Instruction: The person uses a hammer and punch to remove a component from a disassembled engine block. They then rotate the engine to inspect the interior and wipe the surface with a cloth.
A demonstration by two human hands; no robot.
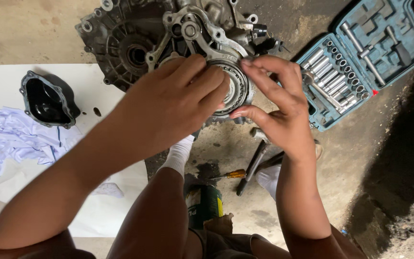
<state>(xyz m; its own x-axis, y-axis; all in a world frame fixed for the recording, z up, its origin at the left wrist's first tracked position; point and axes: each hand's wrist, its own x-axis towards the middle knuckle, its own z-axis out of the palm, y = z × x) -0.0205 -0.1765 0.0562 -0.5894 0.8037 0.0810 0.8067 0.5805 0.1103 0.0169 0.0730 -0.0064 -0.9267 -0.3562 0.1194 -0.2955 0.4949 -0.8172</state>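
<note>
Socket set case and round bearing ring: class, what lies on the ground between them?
In the head view, only the right hand crosses between the bearing ring and the socket set case; the concrete floor beneath looks bare.

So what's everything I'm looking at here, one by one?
gearbox housing: one, grey metal, top centre on the floor
bearing ring: one, silver, on the housing, between both hands
cover: one, black, left on the white sheet
sheet: one, white, left on the floor
rags: a crumpled heap, pale white-blue, on the sheet
socket set: one open case, teal, silver sockets inside, top right
screwdriver: one, orange handle, on the floor in the middle
bar tool: one, dark metal, beside the screwdriver
can: one, green and yellow, between the legs
socks: two, white, below the housing
left hand: on the ring, fingers over it
right hand: pinching the ring's right edge
</note>
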